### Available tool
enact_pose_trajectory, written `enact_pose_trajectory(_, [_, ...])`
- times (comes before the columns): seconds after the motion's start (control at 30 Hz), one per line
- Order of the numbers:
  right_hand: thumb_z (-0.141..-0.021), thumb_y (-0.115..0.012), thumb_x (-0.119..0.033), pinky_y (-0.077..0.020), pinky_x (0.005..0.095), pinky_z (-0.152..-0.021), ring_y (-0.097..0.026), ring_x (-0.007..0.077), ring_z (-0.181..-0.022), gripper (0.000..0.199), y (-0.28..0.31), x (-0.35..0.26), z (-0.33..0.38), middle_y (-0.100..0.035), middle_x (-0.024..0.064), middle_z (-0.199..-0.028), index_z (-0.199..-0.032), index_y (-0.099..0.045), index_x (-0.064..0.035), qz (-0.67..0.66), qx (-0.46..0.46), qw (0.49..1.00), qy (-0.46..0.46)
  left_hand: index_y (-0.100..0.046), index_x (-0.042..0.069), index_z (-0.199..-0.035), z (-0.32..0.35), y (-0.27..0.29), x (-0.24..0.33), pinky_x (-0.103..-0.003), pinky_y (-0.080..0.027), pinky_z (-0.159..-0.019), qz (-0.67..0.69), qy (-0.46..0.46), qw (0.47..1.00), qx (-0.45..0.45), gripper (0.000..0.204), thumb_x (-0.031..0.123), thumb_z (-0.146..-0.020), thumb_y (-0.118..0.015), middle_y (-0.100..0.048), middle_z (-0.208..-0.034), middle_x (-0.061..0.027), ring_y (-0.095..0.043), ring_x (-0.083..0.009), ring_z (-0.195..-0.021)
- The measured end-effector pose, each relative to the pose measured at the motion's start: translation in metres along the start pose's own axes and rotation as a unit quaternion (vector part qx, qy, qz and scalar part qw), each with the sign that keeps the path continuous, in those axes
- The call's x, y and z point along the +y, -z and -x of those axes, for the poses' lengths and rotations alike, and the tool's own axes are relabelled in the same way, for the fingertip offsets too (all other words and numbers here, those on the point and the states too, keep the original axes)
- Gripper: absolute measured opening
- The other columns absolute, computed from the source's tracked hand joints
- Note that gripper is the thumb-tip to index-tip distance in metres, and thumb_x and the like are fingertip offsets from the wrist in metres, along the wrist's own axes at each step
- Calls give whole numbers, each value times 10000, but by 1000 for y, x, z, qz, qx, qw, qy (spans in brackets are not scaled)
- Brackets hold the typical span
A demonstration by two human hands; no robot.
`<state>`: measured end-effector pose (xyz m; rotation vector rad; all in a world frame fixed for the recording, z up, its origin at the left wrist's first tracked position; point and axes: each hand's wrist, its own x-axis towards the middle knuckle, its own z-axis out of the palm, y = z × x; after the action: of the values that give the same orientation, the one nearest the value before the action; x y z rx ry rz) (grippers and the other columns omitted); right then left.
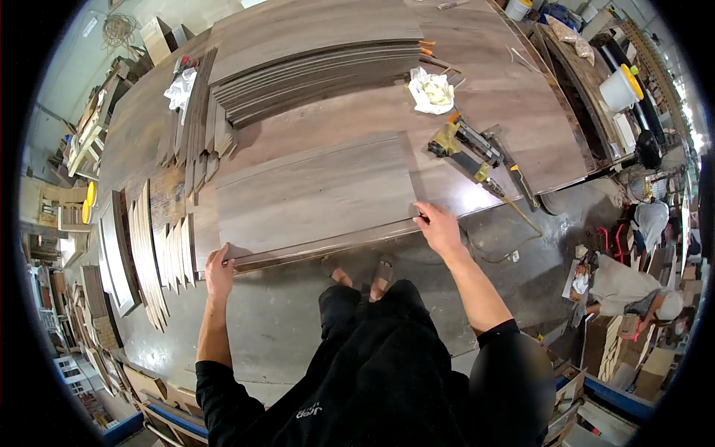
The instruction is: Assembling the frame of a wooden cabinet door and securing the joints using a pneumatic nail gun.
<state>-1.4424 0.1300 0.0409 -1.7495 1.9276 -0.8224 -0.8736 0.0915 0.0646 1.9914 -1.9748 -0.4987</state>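
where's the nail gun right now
In the head view the nail gun lies on the workbench to the person's right, just beyond the right hand and below the crumpled white rag.

A long, narrow strip of grey-brown wood-grain laminate (pixel 320 244) lies flat along the near edge of the large wood-toned worktop (pixel 514 112), running from left to right and rising slightly towards the right. Its left end sits under the fingers of the left hand (pixel 218 272); its right end is pinched by the right hand (pixel 438 229). Directly behind it, touching its far side, lies a wide rectangular grey-brown laminate panel (pixel 313 194), flat and parallel to it.
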Motion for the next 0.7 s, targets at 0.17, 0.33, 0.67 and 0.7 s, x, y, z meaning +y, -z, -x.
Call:
enact_pose_trajectory(0.17, [-871,-710,-345,-546,409,-834,-695,294,-950,406,47,7,-31,-734,93,-1002,-1244,-676,-188,4,-92,994,-61,-505,105,-1418,16,-23,42,-572,-247,-1175,-280,-12,960,1,626,248,-853,-732,-409,-1506,-199,-323,-428,-1422])
enact_pose_trajectory(0.33, [-789,-748,-144,-498,465,-948,-591,356,-1098,588,95,72,-99,-550,129,-1266,-1348,-577,-204,212,127,969,17,-520,170,-1413,11,-90,174,-589,-249,-1175,-81,-203,973,-71,614,279,-849,-735,-366,-1547,-184,-299,-404,-1451])
enact_pose_trajectory(0.67, [-762,-800,-219,-489,478,-1019,-540,422,-1232,1020,83,27,-151,-403,225,-1436,-1573,-192,-338,174,-76,976,-103,-555,200,-1377,-8,-162,299,-650,-284,-1140,-80,-311,946,-29,494,261,-903,-682,-447,-1473,-112,-357,-362,-1418])
enact_pose_trajectory(0.7, [-766,-796,-215,-484,482,-1026,-529,440,-1241,1029,84,14,-144,-392,248,-1452,-1577,-176,-340,195,-99,968,-125,-555,200,-1377,-8,-165,297,-650,-284,-1140,-75,-306,949,-26,494,261,-903,-682,-447,-1473,-112,-357,-362,-1418])
